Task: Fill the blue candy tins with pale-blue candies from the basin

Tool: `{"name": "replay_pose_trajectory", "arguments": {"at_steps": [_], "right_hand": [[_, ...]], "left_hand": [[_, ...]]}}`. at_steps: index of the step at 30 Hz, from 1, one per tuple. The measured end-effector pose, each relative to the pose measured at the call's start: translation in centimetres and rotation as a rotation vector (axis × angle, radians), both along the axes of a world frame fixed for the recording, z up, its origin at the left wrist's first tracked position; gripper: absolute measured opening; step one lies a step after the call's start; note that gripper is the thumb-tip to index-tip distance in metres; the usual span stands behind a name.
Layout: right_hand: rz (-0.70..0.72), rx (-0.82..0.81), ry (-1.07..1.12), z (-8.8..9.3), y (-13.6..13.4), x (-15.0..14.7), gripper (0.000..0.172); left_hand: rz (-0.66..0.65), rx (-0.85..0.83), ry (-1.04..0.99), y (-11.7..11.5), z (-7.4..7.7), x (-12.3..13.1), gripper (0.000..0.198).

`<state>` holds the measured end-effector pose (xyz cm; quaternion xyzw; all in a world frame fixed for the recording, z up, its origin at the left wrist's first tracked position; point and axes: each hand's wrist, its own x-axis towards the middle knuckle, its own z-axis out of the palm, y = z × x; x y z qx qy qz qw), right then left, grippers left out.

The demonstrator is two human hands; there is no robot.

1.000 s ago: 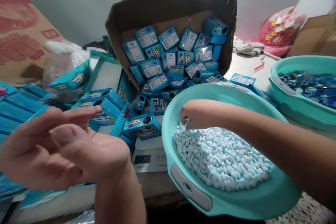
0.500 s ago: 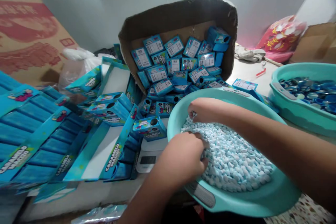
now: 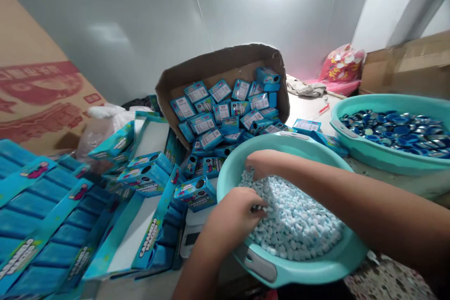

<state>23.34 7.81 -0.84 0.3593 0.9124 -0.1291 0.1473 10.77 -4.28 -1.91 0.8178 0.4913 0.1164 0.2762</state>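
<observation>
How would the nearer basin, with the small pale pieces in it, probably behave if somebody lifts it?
The basin may feel heavy, since many small pale pieces lie in it. They would probably slide if it tips, because they look loose. It seems to be moulded plastic, so it might flex slightly.

Basin (image 3: pixel 316 272) of candies (image 3: pixel 298 218), lower centre; carton (image 3: pixel 211 66) behind (candy boxes (image 3: pixel 230 124) inside), centre; second basin (image 3: pixel 369 154), right; display trays (image 3: pixel 150 240), lower left.

Curled left grip (image 3: pixel 236 213), downturned right grip (image 3: pixel 265 163)
</observation>
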Motion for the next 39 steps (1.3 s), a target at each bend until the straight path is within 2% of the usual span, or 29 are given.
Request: {"name": "replay_pose_trajectory", "arguments": {"at_steps": [5, 7, 9, 12, 15, 18, 24, 30, 34, 39], "right_hand": [[-0.015, -0.005, 0.024, 0.0, 0.3, 0.6, 0.048], [-0.03, -0.001, 0.008, 0.1, 0.4, 0.5, 0.05], [-0.037, -0.003, -0.022, 0.1, 0.4, 0.3, 0.051], [-0.024, -0.024, -0.06, -0.3, 0.3, -0.4, 0.046], [-0.014, -0.03, -0.065, -0.8, 0.1, -0.9, 0.04], [-0.023, -0.032, -0.058, -1.1, 0.0, -1.1, 0.038], [-0.014, -0.054, -0.056, -0.8, -0.1, -1.0, 0.04], [-0.013, -0.062, -0.067, -1.0, 0.1, -1.0, 0.044], [0.0, -0.066, -0.077, -1.4, 0.4, -1.0, 0.05], [-0.013, -0.052, -0.058, -1.2, 0.2, -0.9, 0.043]], "left_hand": [[0.097, 0.124, -0.147, 0.2, 0.6, -0.7, 0.017], [0.165, 0.209, -0.231, 0.1, 1.4, -2.0, 0.019], [0.291, 0.32, -0.274, -0.2, 2.2, -3.9, 0.021], [0.545, 0.455, -0.193, -0.5, 3.0, -7.2, 0.025], [0.661, 0.472, -0.058, -0.3, 3.0, -9.5, 0.029], [0.663, 0.436, 0.007, 0.3, 2.6, -10.5, 0.031], [0.649, 0.339, 0.045, 0.7, 2.3, -10.9, 0.036], [0.68, 0.298, -0.025, 0.9, 1.8, -11.3, 0.051], [0.67, 0.323, -0.044, 0.9, 1.6, -11.2, 0.046], [0.647, 0.375, -0.056, 0.7, 2.0, -10.9, 0.039]]}}
